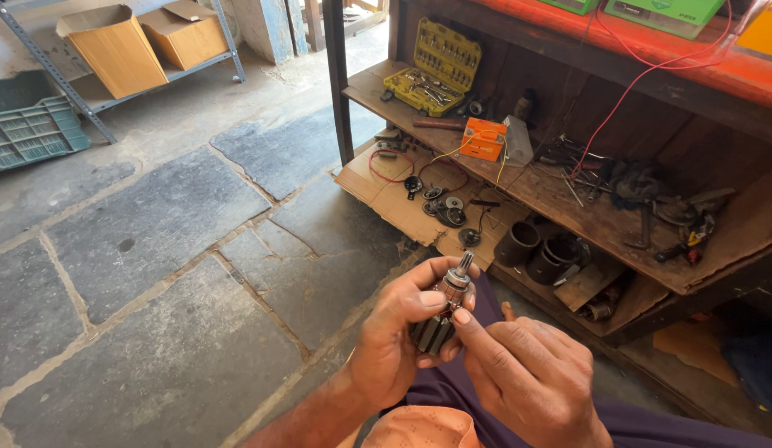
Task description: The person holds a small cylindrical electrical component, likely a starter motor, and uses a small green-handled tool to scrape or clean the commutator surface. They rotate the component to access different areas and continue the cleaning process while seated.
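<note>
My left hand (394, 336) grips a small motor armature (444, 311), a dark laminated core with a shiny metal shaft pointing up. The thumb presses on its upper part. My right hand (527, 373) sits just to the right, its index finger touching the armature near the shaft base. Both hands hover over my lap, above purple trousers (452, 386). The lower part of the armature is hidden behind my fingers.
A wooden shelf (593, 220) at the right holds a yellow socket set case (436, 66), an orange box (483, 138), wires and loose tools. Small round parts lie on cardboard (394, 203) on the stone floor. Two dark cylinders (539, 249) stand nearby. Cardboard boxes (145, 41) and a green crate (29, 124) are far left.
</note>
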